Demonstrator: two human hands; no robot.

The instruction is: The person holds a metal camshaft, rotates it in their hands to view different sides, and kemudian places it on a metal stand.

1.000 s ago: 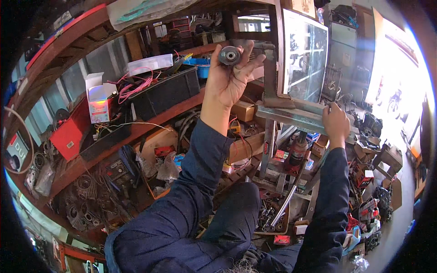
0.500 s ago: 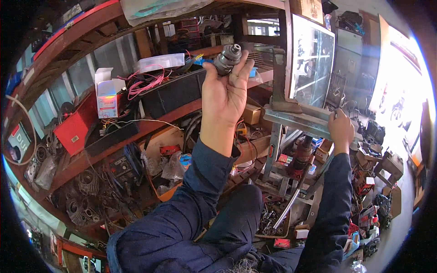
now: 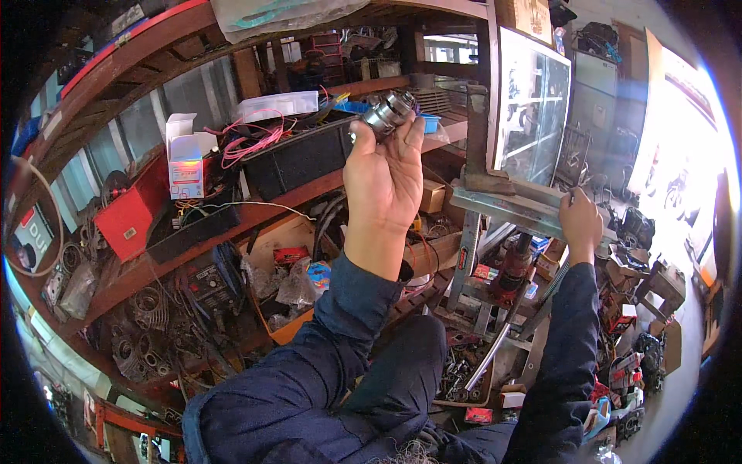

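Raised at the middle of the view, my left hand (image 3: 382, 182) has its palm turned toward me. Its thumb and fingers grip a shiny, stepped cylindrical metal part (image 3: 386, 113), tilted up to the right. Farther right, my right hand (image 3: 581, 222) is closed over the end of a steel press frame's crossbeam (image 3: 533, 210). A worn, L-shaped metal piece (image 3: 481, 166) stands on that beam, left of my right hand. Below the beam sits a red bottle jack (image 3: 513, 267), with a long metal bar (image 3: 490, 356) slanting down from near it.
Wooden shelves on the left carry a white box (image 3: 185, 166), pink wires (image 3: 251, 143), a red box (image 3: 130, 213) and greasy engine parts (image 3: 147, 332). A glass-fronted cabinet (image 3: 533, 108) stands behind the press. Cartons and loose parts (image 3: 641, 309) clutter the floor at right.
My left hand has turned the metal part, so its upper end now leans more to the right and it sits slightly lower. My right hand stays on the beam.
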